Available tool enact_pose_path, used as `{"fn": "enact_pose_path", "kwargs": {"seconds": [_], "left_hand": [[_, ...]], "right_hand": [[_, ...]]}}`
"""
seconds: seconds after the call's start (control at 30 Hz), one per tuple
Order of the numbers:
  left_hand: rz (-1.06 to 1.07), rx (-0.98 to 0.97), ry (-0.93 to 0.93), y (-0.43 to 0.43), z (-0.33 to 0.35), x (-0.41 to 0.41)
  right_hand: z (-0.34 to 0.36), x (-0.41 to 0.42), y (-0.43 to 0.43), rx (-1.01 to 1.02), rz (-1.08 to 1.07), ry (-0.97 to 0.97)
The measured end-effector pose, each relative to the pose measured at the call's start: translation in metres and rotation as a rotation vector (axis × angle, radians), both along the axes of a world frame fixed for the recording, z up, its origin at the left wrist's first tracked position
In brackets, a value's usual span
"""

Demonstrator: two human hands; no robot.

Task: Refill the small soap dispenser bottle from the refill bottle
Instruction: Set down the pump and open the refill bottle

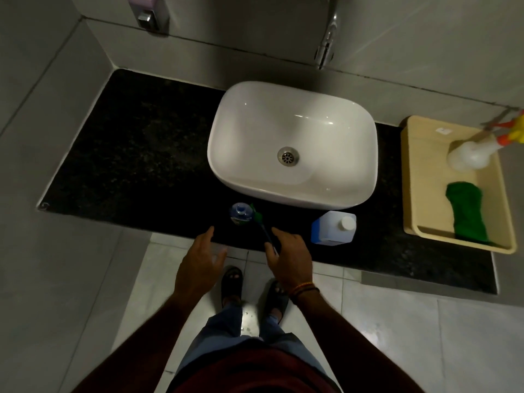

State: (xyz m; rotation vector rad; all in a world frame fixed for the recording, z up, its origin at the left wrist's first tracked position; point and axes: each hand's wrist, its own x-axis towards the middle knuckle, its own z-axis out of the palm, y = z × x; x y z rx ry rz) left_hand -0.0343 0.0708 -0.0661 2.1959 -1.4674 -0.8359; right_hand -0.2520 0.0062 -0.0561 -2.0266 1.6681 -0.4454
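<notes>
Left grip released: fingers slack, holding nothing, over the near table edge. Right grip has the pump tube's near end at its thumb; can't tell if it's pinching it. The pump's green head lies against the small soap bottle, which stands uncapped on the table just far of both grips, between them. Refill bottle, white cap on, stands just right of the right grip. Sink is farther back.

The wall dispenser is cropped above, and the small bottle has an unreadable label.
</notes>
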Motion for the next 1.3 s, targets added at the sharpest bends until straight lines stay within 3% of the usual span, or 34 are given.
{"fn": "enact_pose_path", "kwargs": {"seconds": [0.17, 0.27, 0.4, 0.5, 0.63, 0.8, 0.93, 1.17, 1.3], "left_hand": [[-0.151, 0.012, -0.027, 0.036, -0.014, -0.027], [-0.262, 0.007, 0.035, 0.021, -0.011, -0.059], [-0.384, -0.139, 0.105, -0.031, 0.003, -0.110], [-0.461, -0.249, 0.173, -0.073, 0.020, -0.140], [-0.533, -0.232, 0.272, -0.112, 0.033, -0.165], [-0.514, -0.250, 0.264, -0.122, 0.035, -0.172], [-0.536, -0.401, 0.165, -0.128, 0.045, -0.170], [-0.822, -0.569, 0.071, -0.149, 0.068, -0.187], [-0.731, -0.574, -0.099, -0.150, 0.075, -0.192]], "right_hand": [[-0.018, -0.061, 0.044, 0.117, -0.055, 0.032], [-0.022, -0.109, 0.050, 0.145, -0.242, 0.031], [-0.010, -0.158, 0.019, 0.123, -0.411, -0.151], [0.001, -0.173, -0.016, 0.209, -0.350, -0.328], [0.013, -0.175, -0.049, 0.246, -0.208, -0.488], [0.020, -0.168, -0.068, 0.198, -0.115, -0.421], [0.015, -0.171, -0.071, 0.217, -0.080, -0.383], [0.016, -0.175, -0.079, 0.203, 0.017, -0.312], [0.016, -0.175, -0.078, 0.212, 0.005, -0.304]]}}
